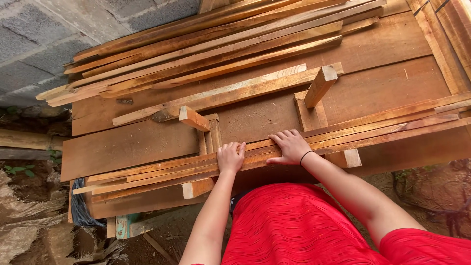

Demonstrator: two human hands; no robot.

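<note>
While both forearms run out of frame at the bottom, left hand (230, 157) and right hand (290, 146) press flat, fingers together, on the long slats (373, 128). Fingertips curl over far edge, partly hidden. Beyond: wood blocks (320, 86), then stacked planks (206, 44).

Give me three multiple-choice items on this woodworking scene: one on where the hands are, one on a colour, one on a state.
1. Where do both hands rest?
A. on the bundle of long thin wooden strips at the near edge of the bench
B. on the concrete block wall
C. on the far stack of planks

2. What colour is the person's garment?
A. blue
B. red
C. white

3. How are the hands posed?
A. clenched into fists in the air
B. palms down, fingers flat on the wood
C. holding a hammer

Answers: 1 A, the left hand and right hand lie on the wooden strips. 2 B, the garment is red. 3 B, both palms press flat.
</note>
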